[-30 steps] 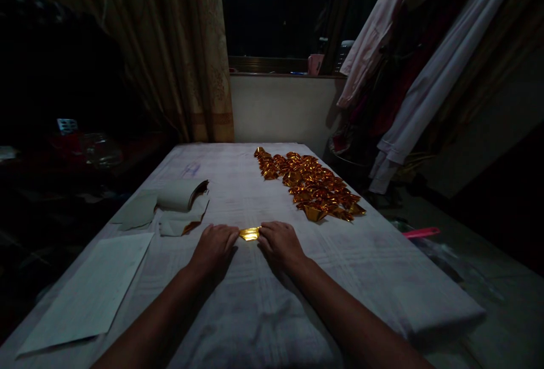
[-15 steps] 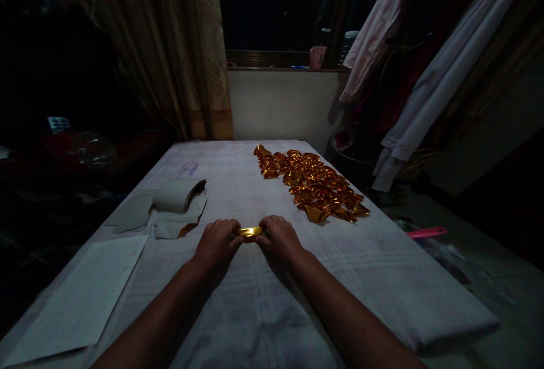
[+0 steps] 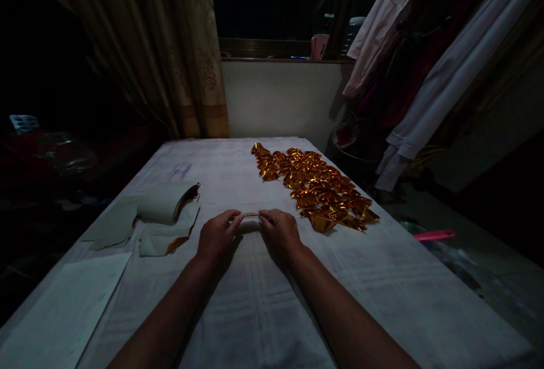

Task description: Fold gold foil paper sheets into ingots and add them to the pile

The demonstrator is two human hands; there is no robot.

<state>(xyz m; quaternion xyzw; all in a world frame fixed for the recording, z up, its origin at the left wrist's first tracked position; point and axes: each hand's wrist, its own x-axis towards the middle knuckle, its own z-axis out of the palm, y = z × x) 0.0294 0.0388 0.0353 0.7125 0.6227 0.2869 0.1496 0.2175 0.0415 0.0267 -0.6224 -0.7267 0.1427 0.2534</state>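
Observation:
Between my two hands a narrow folded piece of gold foil paper point(image 3: 250, 215) is stretched level, seen almost edge-on, a little above the cloth. My left hand point(image 3: 217, 234) pinches its left end with thumb and fingers. The right end is gripped the same way by my right hand point(image 3: 280, 232). To the right lies a pile of folded gold foil pieces point(image 3: 317, 187), shiny and crumpled-looking. Left of my hands rests a curled stack of paper sheets point(image 3: 164, 203), pale on the outside. In front of it is a loose sheet point(image 3: 164, 238) with a gold underside showing.
A cloth-covered table point(image 3: 255, 312) holds everything. At its near left lies a flat white sheet point(image 3: 63, 312). Beyond the table are a curtain point(image 3: 187, 63) and a sill with a pink cup point(image 3: 318, 47). Clothes point(image 3: 446, 74) hang at the right, above a pink handle point(image 3: 434, 236).
The gold strip has tipped from showing its bright face to a thin edge, and my hands have lifted it slightly. The camera view has shifted a little.

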